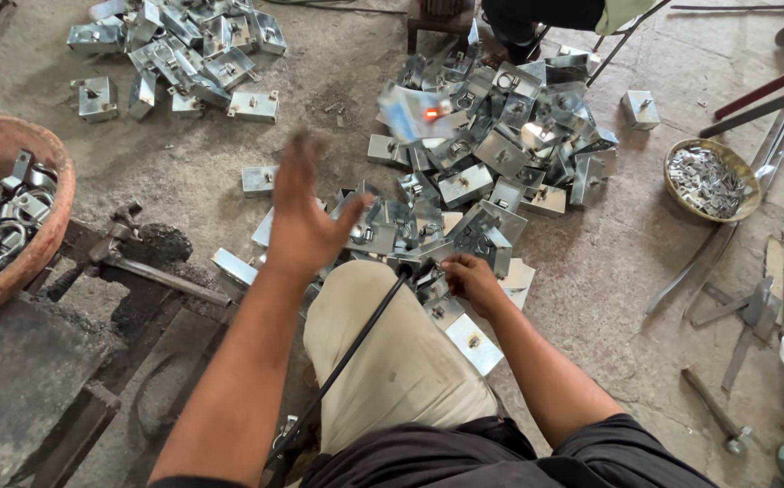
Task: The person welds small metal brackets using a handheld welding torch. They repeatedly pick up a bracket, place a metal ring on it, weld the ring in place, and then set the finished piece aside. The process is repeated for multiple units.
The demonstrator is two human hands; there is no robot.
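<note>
Sorting: our left hand (300,217) was spread, a blurred bracket (415,113) airborne; our right hand (470,278) pinched the next bracket (437,287), awaiting tossing.

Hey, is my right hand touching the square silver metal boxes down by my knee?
Touching. The head view shows the right hand with its fingers curled onto a square silver metal box at the near edge of the pile, with no gap between them.
</note>
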